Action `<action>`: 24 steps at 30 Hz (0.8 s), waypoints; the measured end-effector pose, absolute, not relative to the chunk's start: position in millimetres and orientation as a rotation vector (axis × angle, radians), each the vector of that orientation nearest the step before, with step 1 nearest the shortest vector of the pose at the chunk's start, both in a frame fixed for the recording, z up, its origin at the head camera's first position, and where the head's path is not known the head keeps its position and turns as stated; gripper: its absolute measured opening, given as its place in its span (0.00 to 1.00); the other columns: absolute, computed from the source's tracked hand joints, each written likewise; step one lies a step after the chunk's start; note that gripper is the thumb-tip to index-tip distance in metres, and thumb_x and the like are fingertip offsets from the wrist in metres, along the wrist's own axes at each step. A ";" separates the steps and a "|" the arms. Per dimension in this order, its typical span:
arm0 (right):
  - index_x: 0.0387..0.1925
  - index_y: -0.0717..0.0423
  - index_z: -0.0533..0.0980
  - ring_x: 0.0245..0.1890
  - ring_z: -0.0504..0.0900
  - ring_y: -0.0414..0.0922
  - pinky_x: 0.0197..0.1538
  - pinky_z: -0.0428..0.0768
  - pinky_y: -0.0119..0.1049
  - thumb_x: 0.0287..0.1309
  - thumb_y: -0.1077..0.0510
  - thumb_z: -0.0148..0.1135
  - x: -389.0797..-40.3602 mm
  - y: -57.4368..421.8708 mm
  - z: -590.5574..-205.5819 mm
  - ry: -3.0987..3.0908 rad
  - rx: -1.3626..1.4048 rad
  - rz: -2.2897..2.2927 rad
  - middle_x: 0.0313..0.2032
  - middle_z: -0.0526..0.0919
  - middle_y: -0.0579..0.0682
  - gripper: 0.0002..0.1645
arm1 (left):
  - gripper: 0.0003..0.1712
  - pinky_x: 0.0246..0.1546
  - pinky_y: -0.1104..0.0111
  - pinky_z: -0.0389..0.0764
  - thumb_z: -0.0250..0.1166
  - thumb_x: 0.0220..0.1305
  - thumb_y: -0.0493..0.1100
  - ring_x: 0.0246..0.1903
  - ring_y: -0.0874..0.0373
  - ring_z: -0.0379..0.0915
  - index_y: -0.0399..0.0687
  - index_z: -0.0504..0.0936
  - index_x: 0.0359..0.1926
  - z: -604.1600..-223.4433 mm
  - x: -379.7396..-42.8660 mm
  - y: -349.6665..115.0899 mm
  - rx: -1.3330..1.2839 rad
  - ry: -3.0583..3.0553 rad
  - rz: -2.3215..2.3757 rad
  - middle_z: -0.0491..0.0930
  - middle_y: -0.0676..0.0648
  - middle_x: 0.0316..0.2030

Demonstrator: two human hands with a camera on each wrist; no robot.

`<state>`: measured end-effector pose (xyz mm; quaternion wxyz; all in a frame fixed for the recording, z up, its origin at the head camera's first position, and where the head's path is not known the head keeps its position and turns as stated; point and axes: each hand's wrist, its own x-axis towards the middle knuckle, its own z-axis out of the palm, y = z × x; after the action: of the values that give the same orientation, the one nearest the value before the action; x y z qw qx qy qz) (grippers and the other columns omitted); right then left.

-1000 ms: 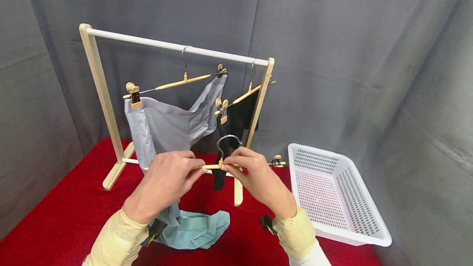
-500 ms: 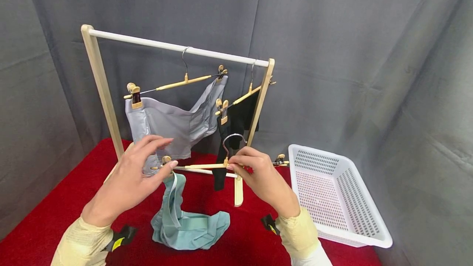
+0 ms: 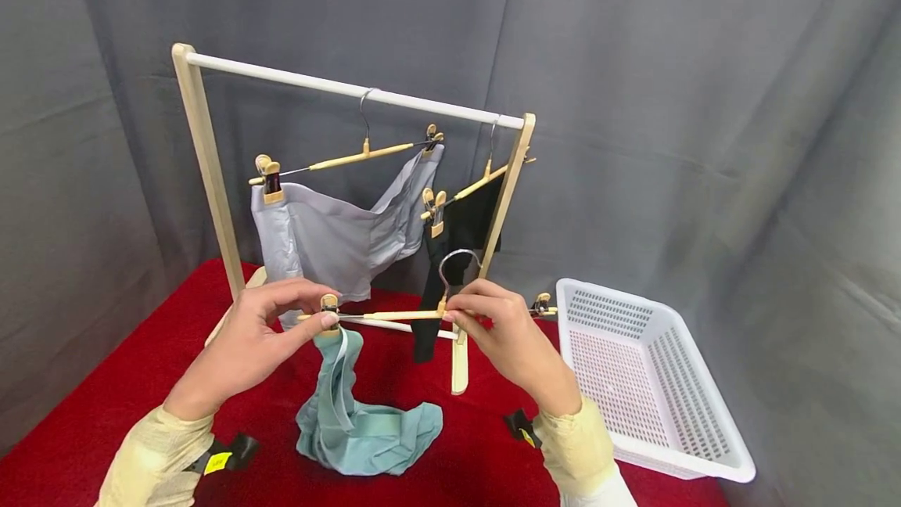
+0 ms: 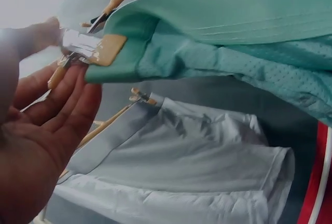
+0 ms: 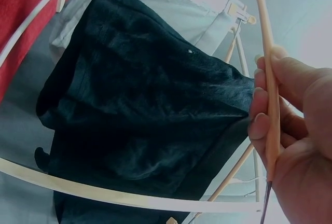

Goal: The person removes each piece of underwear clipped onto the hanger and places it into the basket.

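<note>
In the head view, my right hand pinches the wooden bar of a clip hanger just beside its metal hook. My left hand has its thumb and fingers on the clip at the hanger's left end. That clip bites one end of a teal pair of underpants, which droops onto the red cloth. The left wrist view shows the clip's pad across the teal waistband. At the hanger's right end, another clip sticks out past my right hand with no fabric visible in it.
Behind my hands stands a wooden rack with a white rail. Grey shorts and a black garment hang there from clip hangers. A white perforated basket sits at the right on the red cloth.
My left hand has left the bar near the hook, moved left and closed its thumb and fingers on the left clip. My right hand keeps its grip beside the hook.
</note>
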<state>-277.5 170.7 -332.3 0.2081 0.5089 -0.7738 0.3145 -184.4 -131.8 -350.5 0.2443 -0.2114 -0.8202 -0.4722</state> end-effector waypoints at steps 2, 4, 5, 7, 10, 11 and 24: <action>0.39 0.48 0.80 0.30 0.71 0.34 0.32 0.75 0.26 0.54 0.51 0.61 -278.2 172.5 -332.3 -2.165 1.417 0.875 0.37 0.76 0.40 0.11 | 0.14 0.31 0.65 0.77 0.65 0.56 0.46 0.36 0.62 0.74 0.60 0.81 0.45 -352.0 -187.2 -130.3 -0.583 -2.210 -1.297 0.80 0.57 0.38; 0.39 0.48 0.80 0.30 0.71 0.35 0.32 0.75 0.27 0.55 0.50 0.60 -278.9 173.3 -332.4 -2.178 1.418 0.872 0.37 0.76 0.41 0.12 | 0.15 0.29 0.66 0.76 0.65 0.55 0.46 0.36 0.62 0.74 0.59 0.81 0.46 -353.2 -188.6 -129.2 -0.570 -2.193 -1.287 0.80 0.57 0.39; 0.40 0.48 0.80 0.30 0.71 0.35 0.32 0.75 0.27 0.55 0.50 0.60 -279.2 173.6 -332.4 -2.181 1.419 0.871 0.37 0.76 0.41 0.12 | 0.15 0.29 0.66 0.76 0.65 0.55 0.46 0.36 0.62 0.74 0.60 0.81 0.46 -353.8 -189.0 -128.8 -0.564 -2.187 -1.279 0.80 0.57 0.39; 0.40 0.48 0.79 0.30 0.71 0.35 0.32 0.75 0.27 0.55 0.49 0.60 -280.1 173.7 -332.7 -2.188 1.416 0.871 0.37 0.76 0.41 0.12 | 0.15 0.30 0.67 0.76 0.66 0.54 0.46 0.36 0.62 0.74 0.59 0.82 0.46 -355.0 -190.1 -128.3 -0.565 -2.170 -1.270 0.80 0.57 0.39; 0.40 0.47 0.79 0.31 0.71 0.35 0.32 0.75 0.27 0.55 0.49 0.59 -280.6 173.9 -333.1 -2.196 1.407 0.866 0.37 0.76 0.41 0.12 | 0.16 0.31 0.69 0.76 0.66 0.54 0.45 0.36 0.62 0.74 0.58 0.82 0.45 -355.7 -191.2 -127.7 -0.572 -2.153 -1.244 0.80 0.58 0.38; 0.40 0.47 0.79 0.31 0.71 0.35 0.32 0.75 0.27 0.55 0.48 0.59 -280.9 173.9 -333.0 -2.198 1.405 0.865 0.37 0.76 0.41 0.12 | 0.16 0.32 0.69 0.76 0.67 0.53 0.45 0.36 0.62 0.74 0.58 0.82 0.45 -356.0 -191.8 -127.7 -0.579 -2.146 -1.237 0.80 0.58 0.38; 0.39 0.48 0.80 0.30 0.71 0.34 0.33 0.75 0.26 0.56 0.49 0.59 -280.4 171.2 -333.5 -2.173 1.400 0.853 0.36 0.76 0.41 0.12 | 0.16 0.34 0.72 0.73 0.68 0.51 0.37 0.33 0.63 0.73 0.54 0.83 0.43 -356.9 -196.8 -125.9 -0.678 -2.046 -1.114 0.79 0.57 0.36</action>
<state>-280.4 171.2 -333.5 0.2082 0.5032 -0.7807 0.3065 -196.8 -125.9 -356.9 0.3500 -0.2619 -0.7898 -0.4303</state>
